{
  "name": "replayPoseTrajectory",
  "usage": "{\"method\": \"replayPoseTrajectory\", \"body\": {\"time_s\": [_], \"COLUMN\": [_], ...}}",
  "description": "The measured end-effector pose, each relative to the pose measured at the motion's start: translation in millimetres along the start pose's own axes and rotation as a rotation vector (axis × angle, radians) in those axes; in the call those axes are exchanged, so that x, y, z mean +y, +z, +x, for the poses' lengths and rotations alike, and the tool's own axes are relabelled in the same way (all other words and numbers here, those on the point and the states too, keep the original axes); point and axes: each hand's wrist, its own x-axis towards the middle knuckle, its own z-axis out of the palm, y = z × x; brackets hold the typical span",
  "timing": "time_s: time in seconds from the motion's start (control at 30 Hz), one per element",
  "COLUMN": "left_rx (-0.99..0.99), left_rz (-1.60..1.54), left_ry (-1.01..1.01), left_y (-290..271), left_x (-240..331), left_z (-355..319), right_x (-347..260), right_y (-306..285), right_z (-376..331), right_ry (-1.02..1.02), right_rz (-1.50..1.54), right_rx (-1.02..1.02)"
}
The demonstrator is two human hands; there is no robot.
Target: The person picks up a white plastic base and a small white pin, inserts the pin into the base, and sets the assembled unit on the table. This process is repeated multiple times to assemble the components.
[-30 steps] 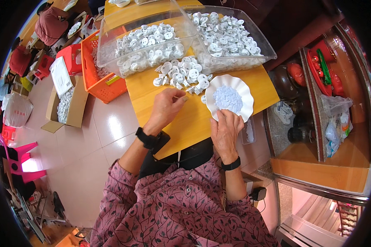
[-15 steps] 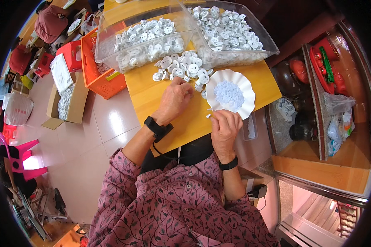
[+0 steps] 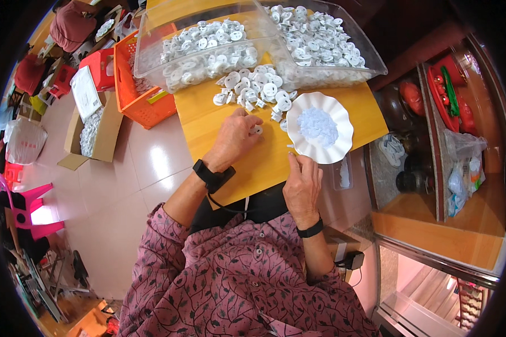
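My left hand (image 3: 232, 139) is closed over the yellow table, its thumb and fingers pinching a white round plastic part (image 3: 257, 130). My right hand (image 3: 302, 188) is just left of and below a white scalloped plate (image 3: 344, 140), its thumb and forefinger pinched together on a small white plastic piece that is mostly hidden. Another tiny white piece (image 3: 290, 146) lies on the table just beyond those fingertips. Pale bluish-white small pieces (image 3: 317, 127) form a heap on the plate. Ahead of my left hand spreads a loose pile of white round parts (image 3: 256, 84).
Two clear plastic bins (image 3: 152, 70) full of similar white parts stand at the table's far side. An orange crate (image 3: 146, 110) and an open cardboard box (image 3: 111, 135) are on the floor to the left. Shelves (image 3: 433, 140) rise at the right. People sit at the far left.
My right hand has drawn back slightly from the plate. My left hand has turned a little, so that the round part in its fingers now shows. The view has shifted slightly.
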Motion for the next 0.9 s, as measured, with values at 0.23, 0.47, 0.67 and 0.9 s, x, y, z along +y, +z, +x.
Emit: {"method": "replayPoseTrajectory", "body": {"time_s": [0.23,0.47,0.67,0.9], "left_rx": [-0.032,-0.020,-0.023,0.010], "left_rz": [-0.010,-0.021,-0.037,-0.004], "left_ry": [-0.028,0.009,-0.005,0.015], "left_y": [-7.0,-4.1,3.2,13.5], "left_x": [0.2,-10.5,-0.4,2.2], "left_z": [-8.6,-9.9,-7.2,-9.1], "right_x": [-7.1,-11.6,0.7,7.7], "right_y": [-14.8,-25.9,-10.7,-5.5], "right_z": [-3.1,-11.6,-19.2,-24.7], "right_ry": [0.011,-0.058,-0.104,-0.168], "right_rz": [-0.003,0.083,0.170,0.242], "right_rx": [-0.193,-0.216,-0.064,-0.010]}}
